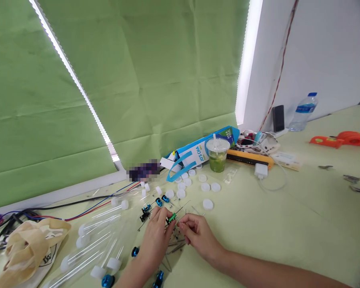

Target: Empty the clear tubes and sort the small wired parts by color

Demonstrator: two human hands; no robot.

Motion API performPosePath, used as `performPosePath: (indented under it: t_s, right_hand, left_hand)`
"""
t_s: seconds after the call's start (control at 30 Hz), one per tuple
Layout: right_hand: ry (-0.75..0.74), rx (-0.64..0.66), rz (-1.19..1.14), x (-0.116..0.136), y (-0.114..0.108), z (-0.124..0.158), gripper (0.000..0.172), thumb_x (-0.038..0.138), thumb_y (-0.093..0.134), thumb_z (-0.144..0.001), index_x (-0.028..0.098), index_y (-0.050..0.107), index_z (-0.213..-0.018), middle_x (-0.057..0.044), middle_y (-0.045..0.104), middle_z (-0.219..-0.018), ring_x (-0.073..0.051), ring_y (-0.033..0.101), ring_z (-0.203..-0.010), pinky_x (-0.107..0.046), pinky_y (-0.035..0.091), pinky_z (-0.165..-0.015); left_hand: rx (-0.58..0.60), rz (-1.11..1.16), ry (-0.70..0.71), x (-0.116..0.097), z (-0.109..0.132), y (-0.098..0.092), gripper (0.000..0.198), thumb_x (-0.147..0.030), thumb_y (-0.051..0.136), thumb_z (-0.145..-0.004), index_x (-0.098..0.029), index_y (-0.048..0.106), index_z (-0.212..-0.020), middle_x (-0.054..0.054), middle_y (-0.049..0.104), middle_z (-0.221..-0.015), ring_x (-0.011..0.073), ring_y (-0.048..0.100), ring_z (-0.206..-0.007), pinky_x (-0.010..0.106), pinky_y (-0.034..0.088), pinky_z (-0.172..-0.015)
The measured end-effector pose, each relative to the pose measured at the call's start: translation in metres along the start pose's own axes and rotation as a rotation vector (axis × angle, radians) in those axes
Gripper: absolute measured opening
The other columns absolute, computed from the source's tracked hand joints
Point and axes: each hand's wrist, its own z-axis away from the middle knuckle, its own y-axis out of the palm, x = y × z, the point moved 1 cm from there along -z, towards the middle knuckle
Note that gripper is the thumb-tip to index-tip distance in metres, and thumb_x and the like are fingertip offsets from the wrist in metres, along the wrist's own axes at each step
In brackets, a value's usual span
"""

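My left hand [156, 234] is closed around a small green metal part [172, 217] with a dark end. Facing it, my right hand [199, 234] pinches a thin metal rod [178, 220] that points at the green part. I cannot tell whether the rod sits inside it. Under and between my hands lie several small metal pieces and thin rods [177, 249], partly hidden by my fingers. Blue and black fittings [159, 201] lie just beyond my left hand. More blue pieces [158, 279] rest near the table's front edge.
White round caps [208, 204] are scattered beyond my hands. Clear tubes with white caps [90, 228] lie to the left, beside a cloth bag [33, 248]. A lidded cup of green drink [217, 156] stands by a blue-and-white carrier [195, 154]. A white charger [261, 171] lies right.
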Motion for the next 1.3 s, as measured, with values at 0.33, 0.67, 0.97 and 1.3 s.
performPosePath:
  t_s: [0.33, 0.67, 0.97, 1.3]
  right_hand:
    - [0.115, 0.09, -0.138, -0.001, -0.002, -0.001, 0.042, 0.054, 0.065, -0.065, 0.015, 0.053, -0.07, 0.007, 0.041, -0.049, -0.005, 0.037, -0.042, -0.017, 0.023, -0.041]
    - [-0.13, 0.061, 0.258, -0.001, -0.002, 0.007, 0.03, 0.042, 0.049, -0.083, 0.015, 0.058, -0.073, 0.004, 0.042, -0.052, -0.008, 0.036, -0.048, -0.02, 0.026, -0.045]
    - [-0.474, 0.037, 0.866, 0.006, -0.005, 0.011, 0.026, 0.023, 0.033, -0.092, 0.018, 0.057, -0.084, -0.003, 0.061, -0.072, -0.013, 0.052, -0.062, -0.023, 0.033, -0.06]
    - [-0.619, 0.038, 1.036, 0.006, -0.005, 0.012, 0.027, 0.017, 0.032, -0.092, 0.016, 0.059, -0.093, -0.007, 0.063, -0.078, -0.016, 0.055, -0.069, -0.026, 0.035, -0.066]
  left_hand:
    - [-0.057, -0.11, 0.135, -0.003, 0.006, -0.005, 0.007, -0.02, 0.041, -0.089, -0.022, 0.047, -0.087, 0.003, 0.059, -0.084, 0.0188, 0.058, -0.081, 0.03, 0.047, -0.068]
    - [-0.138, 0.083, -0.071, -0.004, 0.027, 0.01, 0.007, -0.027, 0.046, -0.087, -0.021, 0.049, -0.085, 0.001, 0.059, -0.078, 0.012, 0.054, -0.056, 0.023, 0.045, -0.054]
    - [-0.144, 0.547, -0.262, -0.009, 0.026, 0.007, 0.013, -0.03, 0.054, -0.082, -0.017, 0.052, -0.081, 0.001, 0.057, -0.071, 0.0129, 0.056, -0.063, 0.023, 0.047, -0.058]
    - [-0.068, 1.053, -0.48, -0.004, 0.02, 0.001, 0.023, -0.033, 0.064, -0.074, -0.016, 0.048, -0.071, -0.004, 0.054, -0.059, 0.0101, 0.055, -0.053, 0.019, 0.04, -0.046]
